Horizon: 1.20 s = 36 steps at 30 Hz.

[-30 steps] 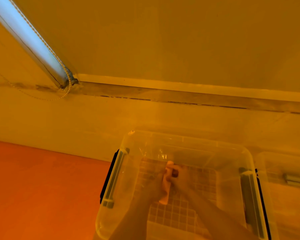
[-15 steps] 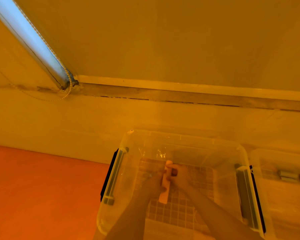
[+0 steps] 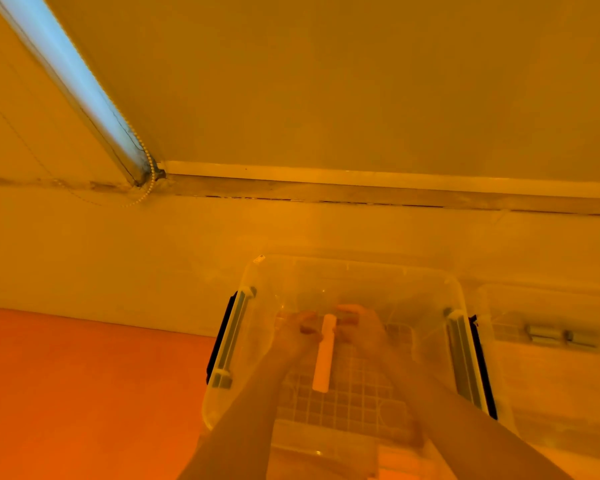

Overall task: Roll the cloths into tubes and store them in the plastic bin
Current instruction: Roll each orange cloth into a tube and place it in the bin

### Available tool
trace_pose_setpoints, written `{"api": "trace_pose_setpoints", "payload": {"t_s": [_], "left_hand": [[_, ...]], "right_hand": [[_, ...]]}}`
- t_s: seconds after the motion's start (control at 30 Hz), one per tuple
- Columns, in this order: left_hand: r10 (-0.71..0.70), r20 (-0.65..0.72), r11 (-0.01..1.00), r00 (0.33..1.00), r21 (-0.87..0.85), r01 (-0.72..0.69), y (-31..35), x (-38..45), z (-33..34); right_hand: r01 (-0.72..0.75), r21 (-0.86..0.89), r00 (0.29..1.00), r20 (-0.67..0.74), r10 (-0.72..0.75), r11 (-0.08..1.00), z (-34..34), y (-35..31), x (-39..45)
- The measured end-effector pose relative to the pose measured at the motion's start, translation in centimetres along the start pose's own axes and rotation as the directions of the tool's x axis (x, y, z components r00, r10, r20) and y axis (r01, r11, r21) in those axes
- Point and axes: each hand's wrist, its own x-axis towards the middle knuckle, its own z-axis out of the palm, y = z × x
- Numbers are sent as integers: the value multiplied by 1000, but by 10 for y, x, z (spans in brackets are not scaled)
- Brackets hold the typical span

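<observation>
Both of your hands grip the far end of the pale, tightly rolled cloth tube [image 3: 324, 355], your left hand [image 3: 297, 332] on its left side and your right hand [image 3: 359, 329] on its right. You hold the tube low inside the clear plastic bin [image 3: 326, 268] with grey side handles. A second clear bin [image 3: 551, 368] sits just beside it on the right.

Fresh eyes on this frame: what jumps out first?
Two hands meet inside the clear bin at bottom centre: left hand and right hand flank a pale rolled cloth lying lengthwise over the bin's grid floor. At upper left a bright blue-white strip cuts diagonally through the orange-tinted scene.
</observation>
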Motion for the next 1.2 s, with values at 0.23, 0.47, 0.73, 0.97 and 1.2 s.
{"api": "trace_pose_setpoints", "payload": {"t_s": [0.23,0.47,0.73,0.97,1.2], "left_hand": [[88,-48,983,995,-155,-94,36,-39,0],[152,-91,937,984,-304,-173,72,-97,22],[185,-217,828,958,-491,-271,93,-173,77],[187,-225,827,956,-489,-277,87,-249,139],[117,-168,879,979,-442,-180,57,-297,195]], "right_hand": [[83,214,996,-37,-77,973,-34,-36,-54],[215,264,976,-85,-200,940,-85,-61,-123],[295,340,955,-83,-284,893,-146,-32,-203],[311,303,950,-95,-296,901,-190,19,-273],[269,249,961,-129,-243,930,-209,75,-314]]}}
